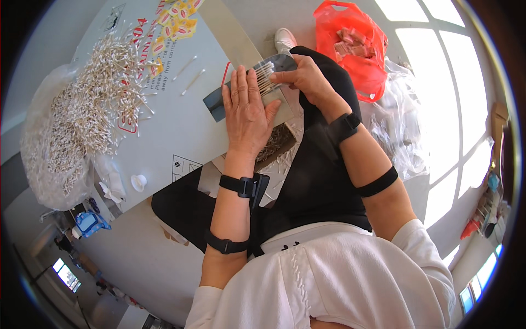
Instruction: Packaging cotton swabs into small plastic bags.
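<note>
A row of white-tipped cotton swabs (pixel 263 77) lies across a dark glossy grey strip (pixel 214 105) at the table's right edge. My left hand (pixel 246 109) rests flat on the strip with its fingers stretched out, just left of the swabs. From the right, my right hand (pixel 307 79) closes on the swabs' right side, its thumb on top. The fingers under them are mostly hidden. Two loose swabs (pixel 193 82) lie on the tabletop (pixel 181 123) left of my left hand. Below my hands, an open box (pixel 279 145) holds many thin pieces.
A big heap of cotton swabs (pixel 93 104) spills from a clear plastic bag (pixel 41 148) on the left. Small yellow packets (pixel 178 22) lie at the far side. On the floor to the right are a red plastic bag (pixel 356 71) with pinkish packets and a clear bag (pixel 400 120).
</note>
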`<action>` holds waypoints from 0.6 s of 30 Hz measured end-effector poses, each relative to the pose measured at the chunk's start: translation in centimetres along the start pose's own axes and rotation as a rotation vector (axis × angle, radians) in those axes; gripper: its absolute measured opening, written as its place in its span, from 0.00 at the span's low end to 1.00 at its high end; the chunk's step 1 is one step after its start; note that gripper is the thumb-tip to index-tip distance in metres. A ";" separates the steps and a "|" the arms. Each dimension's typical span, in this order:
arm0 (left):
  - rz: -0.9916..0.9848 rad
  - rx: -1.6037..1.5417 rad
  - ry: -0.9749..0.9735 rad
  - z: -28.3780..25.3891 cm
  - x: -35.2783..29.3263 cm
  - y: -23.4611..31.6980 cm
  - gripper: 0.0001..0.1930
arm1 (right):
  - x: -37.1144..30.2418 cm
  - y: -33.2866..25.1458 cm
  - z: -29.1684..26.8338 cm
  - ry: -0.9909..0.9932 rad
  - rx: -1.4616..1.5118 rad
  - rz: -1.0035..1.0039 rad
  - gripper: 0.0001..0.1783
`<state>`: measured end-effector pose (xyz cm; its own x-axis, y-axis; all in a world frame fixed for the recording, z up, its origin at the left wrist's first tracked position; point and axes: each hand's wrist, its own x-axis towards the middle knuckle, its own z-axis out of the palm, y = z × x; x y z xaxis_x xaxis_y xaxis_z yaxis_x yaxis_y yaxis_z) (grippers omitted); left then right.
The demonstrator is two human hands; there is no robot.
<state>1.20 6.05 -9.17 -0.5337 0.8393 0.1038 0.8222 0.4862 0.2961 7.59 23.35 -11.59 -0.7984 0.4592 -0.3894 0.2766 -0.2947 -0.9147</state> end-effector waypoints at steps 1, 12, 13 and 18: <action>-0.029 -0.149 0.085 -0.1 0.1 -0.1 0.38 | 0.0 0.2 0.1 0.090 -0.065 -0.086 0.11; -0.334 -1.024 0.516 0.6 1.4 1.0 0.32 | -2.1 -0.4 3.6 0.223 0.186 -0.451 0.19; -0.347 -1.056 0.533 0.7 1.5 1.1 0.32 | -2.2 -0.3 3.7 0.191 0.199 -0.430 0.20; -0.359 -1.138 0.573 0.8 2.2 1.1 0.32 | -1.6 0.1 4.3 0.176 0.185 -0.493 0.19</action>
<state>1.04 8.64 -9.36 -0.9240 0.3503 0.1533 0.1443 -0.0517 0.9882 6.61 18.93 -10.62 -0.7038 0.7084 0.0532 -0.2186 -0.1447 -0.9650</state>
